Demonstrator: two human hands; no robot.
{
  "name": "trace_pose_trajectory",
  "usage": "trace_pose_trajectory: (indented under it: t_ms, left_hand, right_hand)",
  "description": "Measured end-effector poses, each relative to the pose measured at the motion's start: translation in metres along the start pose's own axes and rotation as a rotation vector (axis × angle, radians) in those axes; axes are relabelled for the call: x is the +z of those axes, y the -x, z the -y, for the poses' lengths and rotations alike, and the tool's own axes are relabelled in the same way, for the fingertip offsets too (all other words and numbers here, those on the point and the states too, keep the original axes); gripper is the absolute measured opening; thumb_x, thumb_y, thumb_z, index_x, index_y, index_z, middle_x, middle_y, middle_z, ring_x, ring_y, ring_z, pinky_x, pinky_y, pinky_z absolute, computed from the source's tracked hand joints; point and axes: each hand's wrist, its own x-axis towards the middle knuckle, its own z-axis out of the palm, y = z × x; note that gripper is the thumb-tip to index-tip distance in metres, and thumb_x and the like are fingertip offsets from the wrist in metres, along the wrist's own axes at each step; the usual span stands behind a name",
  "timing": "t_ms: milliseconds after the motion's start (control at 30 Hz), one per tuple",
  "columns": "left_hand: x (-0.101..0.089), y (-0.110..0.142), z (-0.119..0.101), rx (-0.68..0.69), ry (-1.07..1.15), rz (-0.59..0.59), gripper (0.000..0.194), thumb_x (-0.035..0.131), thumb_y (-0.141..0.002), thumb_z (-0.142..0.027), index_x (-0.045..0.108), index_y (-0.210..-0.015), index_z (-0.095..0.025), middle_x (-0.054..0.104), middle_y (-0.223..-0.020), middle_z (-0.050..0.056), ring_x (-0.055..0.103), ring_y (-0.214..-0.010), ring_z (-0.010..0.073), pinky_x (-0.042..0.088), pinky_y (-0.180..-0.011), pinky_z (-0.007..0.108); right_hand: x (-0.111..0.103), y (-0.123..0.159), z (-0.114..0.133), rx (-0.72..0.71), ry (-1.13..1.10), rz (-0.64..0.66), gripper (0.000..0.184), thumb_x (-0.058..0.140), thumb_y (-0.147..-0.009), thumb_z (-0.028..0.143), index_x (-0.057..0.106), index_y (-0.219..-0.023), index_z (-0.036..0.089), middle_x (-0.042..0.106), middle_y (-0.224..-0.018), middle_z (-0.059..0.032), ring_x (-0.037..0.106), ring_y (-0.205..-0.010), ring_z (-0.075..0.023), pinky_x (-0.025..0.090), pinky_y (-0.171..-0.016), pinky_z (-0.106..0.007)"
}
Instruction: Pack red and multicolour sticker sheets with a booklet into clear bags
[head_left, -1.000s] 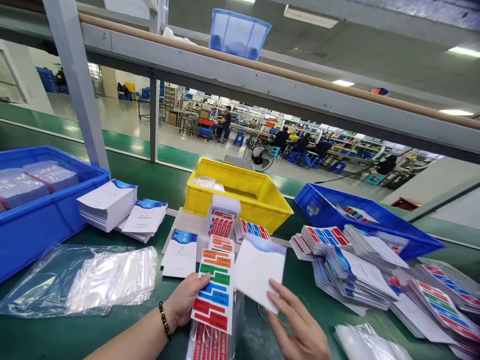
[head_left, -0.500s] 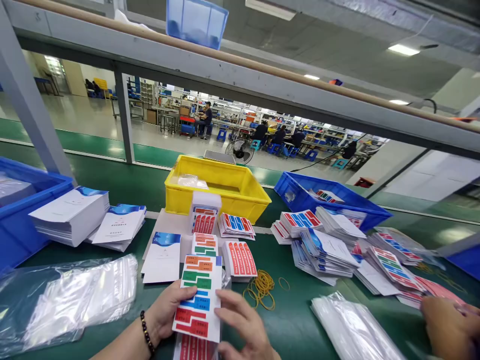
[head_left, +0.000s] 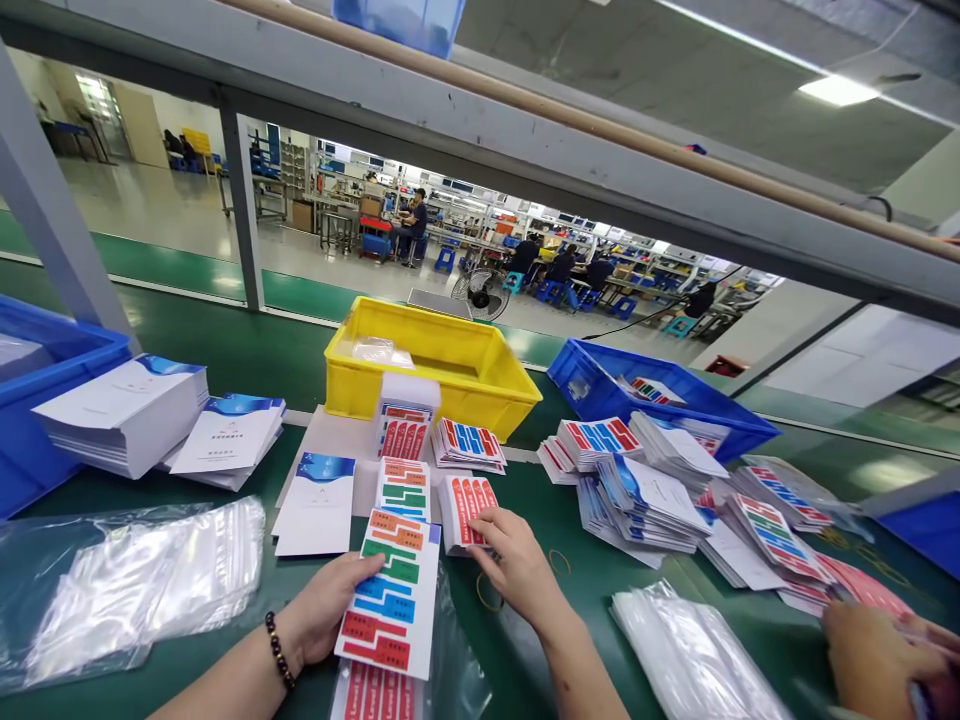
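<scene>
My left hand pinches a label sheet printed with orange, green, blue and red shapes, thumb on its face. Beneath its lower edge shows a red-striped label sheet with clear plastic around it. My right hand has thumb and fingers closed at the right edge of a stack of red label sheets. Beyond my left hand lie a stack of multicoloured label sheets and white booklets with blue tops. Rubber bands lie partly hidden by my right hand.
A yellow bin stands behind the stacks, with blue bins right and left. Clear plastic bags lie at left, more bags at right. Another person's hand is at the right edge. A metal shelf beam crosses overhead.
My right hand has left the multicoloured sheet and moved up and right to the red label stack. My left hand still holds the sheet, slightly lower and further left.
</scene>
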Motion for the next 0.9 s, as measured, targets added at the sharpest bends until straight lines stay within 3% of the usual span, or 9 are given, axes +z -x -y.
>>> trace_pose_trajectory:
  t_ms: [267, 433, 500, 633, 700, 767, 900]
  left_hand:
    - [-0.004, -0.004, 0.001, -0.008, -0.052, -0.022, 0.033, 0.069, -0.071, -0.03, 0.059, -0.09, -0.005, 0.071, -0.084, 0.017, 0.069, -0.077, 0.0266, 0.053, -0.075, 0.035]
    - [-0.002, -0.003, 0.001, 0.025, -0.034, -0.049, 0.037, 0.072, -0.069, -0.029, 0.058, -0.094, -0.005, 0.071, -0.078, 0.015, 0.069, -0.074, 0.027, 0.053, -0.071, 0.034]
    - [-0.002, -0.005, 0.002, 0.033, -0.001, -0.05, 0.038, 0.071, -0.069, -0.029, 0.058, -0.096, -0.004, 0.071, -0.077, 0.015, 0.069, -0.074, 0.027, 0.053, -0.072, 0.035]
    - [-0.004, -0.008, 0.004, 0.034, 0.075, -0.013, 0.039, 0.063, -0.076, -0.036, 0.059, -0.098, -0.004, 0.071, -0.085, 0.016, 0.068, -0.08, 0.0272, 0.051, -0.078, 0.037]
    - [-0.004, -0.01, 0.005, 0.063, 0.106, 0.004, 0.039, 0.058, -0.08, -0.039, 0.06, -0.097, -0.004, 0.07, -0.087, 0.017, 0.067, -0.083, 0.027, 0.05, -0.081, 0.037]
    - [-0.003, -0.011, 0.006, 0.124, 0.15, 0.025, 0.04, 0.054, -0.082, -0.041, 0.061, -0.097, -0.005, 0.07, -0.089, 0.016, 0.066, -0.086, 0.0268, 0.048, -0.084, 0.037]
    - [-0.003, -0.014, 0.006, 0.226, 0.223, 0.007, 0.042, 0.05, -0.083, -0.045, 0.062, -0.096, -0.007, 0.069, -0.094, 0.015, 0.064, -0.094, 0.0263, 0.045, -0.089, 0.037]
  right_hand:
    - [-0.006, -0.003, -0.01, -0.073, -0.057, 0.019, 0.016, 0.05, -0.082, 0.018, 0.063, -0.092, 0.02, 0.062, -0.09, -0.0084, 0.058, -0.081, -0.0203, 0.049, -0.071, -0.035]
    - [-0.008, -0.004, -0.014, -0.067, -0.108, 0.025, 0.031, 0.038, -0.082, 0.009, 0.064, -0.096, 0.02, 0.063, -0.093, -0.0087, 0.059, -0.082, -0.0182, 0.052, -0.07, -0.032]
    - [-0.011, -0.008, -0.01, -0.06, -0.099, -0.045, 0.034, 0.036, -0.081, 0.008, 0.064, -0.097, 0.02, 0.063, -0.09, -0.0086, 0.06, -0.081, -0.018, 0.053, -0.068, -0.031]
    - [-0.018, -0.02, 0.027, -0.098, -0.067, -0.36, 0.033, 0.043, -0.083, 0.01, 0.06, -0.109, 0.022, 0.063, -0.091, -0.009, 0.06, -0.081, -0.0195, 0.052, -0.068, -0.034]
    - [-0.018, -0.023, 0.056, -0.208, -0.106, -0.446, 0.041, 0.047, -0.081, 0.007, 0.054, -0.118, 0.023, 0.062, -0.093, -0.0095, 0.059, -0.086, -0.0213, 0.05, -0.071, -0.037]
    - [-0.012, -0.022, 0.081, -0.366, -0.157, -0.398, 0.044, 0.049, -0.08, 0.005, 0.05, -0.122, 0.019, 0.064, -0.093, -0.0109, 0.058, -0.086, -0.0226, 0.048, -0.071, -0.039]
    - [0.008, -0.014, 0.103, -0.434, -0.191, -0.24, 0.034, 0.044, -0.081, 0.006, 0.054, -0.112, 0.016, 0.065, -0.082, -0.0089, 0.056, -0.074, -0.0196, 0.046, -0.063, -0.035]
